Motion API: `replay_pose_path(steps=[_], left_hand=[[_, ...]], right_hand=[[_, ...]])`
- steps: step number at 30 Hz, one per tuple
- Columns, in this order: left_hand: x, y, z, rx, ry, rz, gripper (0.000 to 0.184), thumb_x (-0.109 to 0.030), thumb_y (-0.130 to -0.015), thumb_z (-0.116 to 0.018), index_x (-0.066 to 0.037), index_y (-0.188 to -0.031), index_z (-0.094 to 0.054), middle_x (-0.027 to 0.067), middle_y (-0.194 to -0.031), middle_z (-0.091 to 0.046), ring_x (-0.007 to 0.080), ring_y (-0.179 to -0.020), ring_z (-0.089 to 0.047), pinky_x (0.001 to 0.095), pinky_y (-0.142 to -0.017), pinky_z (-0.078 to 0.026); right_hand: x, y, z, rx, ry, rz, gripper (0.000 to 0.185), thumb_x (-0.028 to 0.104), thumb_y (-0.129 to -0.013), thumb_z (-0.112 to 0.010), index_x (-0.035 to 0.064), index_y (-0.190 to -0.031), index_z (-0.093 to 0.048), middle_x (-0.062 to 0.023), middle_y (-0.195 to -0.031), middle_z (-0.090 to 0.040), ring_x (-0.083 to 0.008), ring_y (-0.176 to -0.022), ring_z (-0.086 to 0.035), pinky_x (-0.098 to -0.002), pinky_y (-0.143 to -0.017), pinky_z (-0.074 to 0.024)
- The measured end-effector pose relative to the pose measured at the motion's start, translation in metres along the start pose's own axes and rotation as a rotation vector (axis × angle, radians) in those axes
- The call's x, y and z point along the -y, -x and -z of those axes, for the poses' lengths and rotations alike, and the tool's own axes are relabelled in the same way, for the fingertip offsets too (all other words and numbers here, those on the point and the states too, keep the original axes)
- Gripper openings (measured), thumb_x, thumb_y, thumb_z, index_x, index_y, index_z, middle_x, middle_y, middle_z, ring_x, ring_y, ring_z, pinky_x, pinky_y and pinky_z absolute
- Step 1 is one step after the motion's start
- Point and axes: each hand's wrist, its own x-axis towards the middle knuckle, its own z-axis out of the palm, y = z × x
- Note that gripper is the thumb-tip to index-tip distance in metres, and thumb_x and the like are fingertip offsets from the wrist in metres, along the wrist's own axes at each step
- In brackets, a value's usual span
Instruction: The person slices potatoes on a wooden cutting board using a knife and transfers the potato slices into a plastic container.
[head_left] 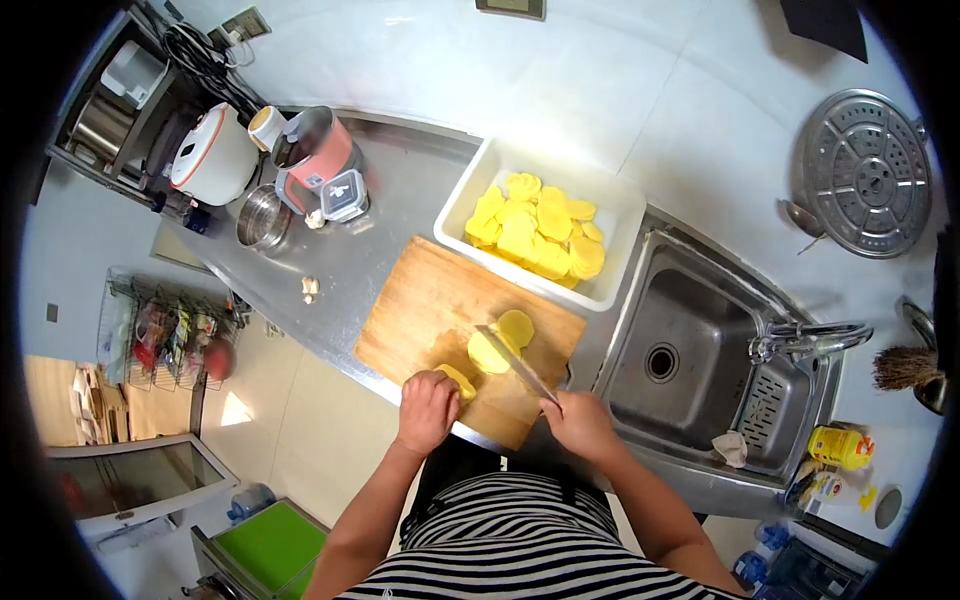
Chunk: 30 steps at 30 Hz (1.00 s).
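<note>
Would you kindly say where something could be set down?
The counter is bare between the lidded container and white tub, the cutting board toward its upper left. It is crowded around the pink pitcher and at the board's near side, with left hand, right hand, knife and slices.

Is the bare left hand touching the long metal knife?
Apart: the head view shows tan rectangular wooden board between the left hand and the knife.

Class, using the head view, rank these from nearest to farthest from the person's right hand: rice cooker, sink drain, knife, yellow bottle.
1. Knife: gripped in the right hand.
2. Sink drain: to the right.
3. Yellow bottle: farther right.
4. Rice cooker: far left.
</note>
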Motion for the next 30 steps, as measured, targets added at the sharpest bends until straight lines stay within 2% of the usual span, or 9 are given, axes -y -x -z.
replay_pose_path(steps=[3,6,8,11,14,19,24,26,30], left_hand=[[-0.009,-0.011,0.009,0.04,-0.019,0.05,0.024,-0.011,-0.075,-0.066,-0.007,-0.097,-0.056,0.0129,-0.101,-0.053,0.0307,-0.098,-0.051,0.0413,-0.084,-0.04],[-0.014,-0.03,0.012,0.039,-0.041,0.123,0.025,-0.014,-0.076,-0.067,-0.005,-0.098,-0.058,0.0137,-0.101,-0.055,0.0306,-0.098,-0.051,0.0405,-0.085,-0.041],[-0.014,-0.044,0.011,0.061,0.001,0.188,0.031,-0.016,-0.077,-0.068,-0.004,-0.103,-0.059,0.0143,-0.105,-0.056,0.0321,-0.1,-0.051,0.0406,-0.086,-0.041],[-0.016,-0.065,0.01,0.206,0.061,0.276,0.046,-0.021,-0.073,-0.072,-0.003,-0.112,-0.055,0.0162,-0.112,-0.054,0.0334,-0.106,-0.049,0.0417,-0.091,-0.041],[-0.013,-0.078,-0.003,0.377,0.096,0.358,0.064,-0.024,-0.07,-0.076,-0.004,-0.124,-0.047,0.0177,-0.118,-0.05,0.034,-0.111,-0.047,0.0418,-0.095,-0.041],[-0.005,-0.095,-0.023,0.647,0.032,0.374,0.085,-0.025,-0.066,-0.08,-0.011,-0.136,-0.036,0.0184,-0.127,-0.04,0.0366,-0.116,-0.042,0.0413,-0.099,-0.04],[0.002,-0.099,-0.029,0.669,0.035,0.318,0.088,-0.026,-0.064,-0.081,-0.01,-0.137,-0.034,0.0192,-0.127,-0.039,0.0371,-0.117,-0.041,0.0409,-0.099,-0.04],[0.004,-0.096,-0.031,0.688,0.05,0.309,0.09,-0.026,-0.064,-0.082,-0.011,-0.138,-0.034,0.0195,-0.128,-0.038,0.0373,-0.117,-0.041,0.0407,-0.1,-0.039],[0.009,-0.099,-0.035,0.675,0.12,0.276,0.096,-0.027,-0.061,-0.083,-0.01,-0.14,-0.031,0.0209,-0.131,-0.037,0.0385,-0.119,-0.04,0.041,-0.101,-0.037]], right_hand=[[-0.019,0.006,0.002,-0.075,-0.172,-0.036,0.037,0.033,-0.086,-0.058,-0.0017,-0.072,-0.059,-0.0242,-0.066,-0.058,-0.0431,-0.064,-0.057,-0.0451,-0.058,-0.046],[-0.038,0.016,0.0,-0.081,-0.211,-0.093,0.04,0.033,-0.087,-0.059,-0.0028,-0.069,-0.057,-0.0199,-0.059,-0.057,-0.0349,-0.053,-0.056,-0.0417,-0.053,-0.0442],[-0.052,0.021,-0.005,0.044,-0.4,-0.306,0.041,0.032,-0.088,-0.058,-0.0016,-0.065,-0.055,-0.0107,-0.054,-0.055,-0.0218,-0.045,-0.054,-0.0363,-0.046,-0.0423],[-0.065,0.028,-0.016,0.092,-0.546,-0.384,0.04,0.032,-0.089,-0.058,0.0012,-0.064,-0.055,-0.0037,-0.054,-0.053,-0.0133,-0.044,-0.051,-0.0308,-0.043,-0.0403],[-0.08,0.029,-0.033,0.12,-0.784,-0.405,0.037,0.032,-0.089,-0.059,0.0019,-0.068,-0.056,-0.0038,-0.054,-0.053,-0.0139,-0.044,-0.052,-0.0291,-0.043,-0.0409],[-0.076,0.039,-0.051,-0.018,-0.799,-0.352,0.031,0.029,-0.09,-0.057,0.0,-0.078,-0.056,-0.0047,-0.059,-0.055,-0.0146,-0.046,-0.054,-0.0301,-0.045,-0.0431],[-0.055,0.045,-0.059,-0.147,-0.773,-0.441,0.028,0.025,-0.09,-0.054,-0.002,-0.084,-0.057,-0.0066,-0.063,-0.058,-0.0148,-0.049,-0.056,-0.0308,-0.048,-0.0469],[-0.065,0.038,-0.076,-0.147,-0.752,-0.348,0.025,0.023,-0.091,-0.055,-0.0012,-0.085,-0.055,-0.0056,-0.063,-0.056,-0.0147,-0.049,-0.055,-0.0299,-0.048,-0.0457],[-0.033,0.014,-0.076,-0.085,-0.79,-0.463,0.024,0.022,-0.091,-0.055,-0.0004,-0.085,-0.054,-0.0053,-0.062,-0.055,-0.0148,-0.049,-0.054,-0.0303,-0.048,-0.0458]])
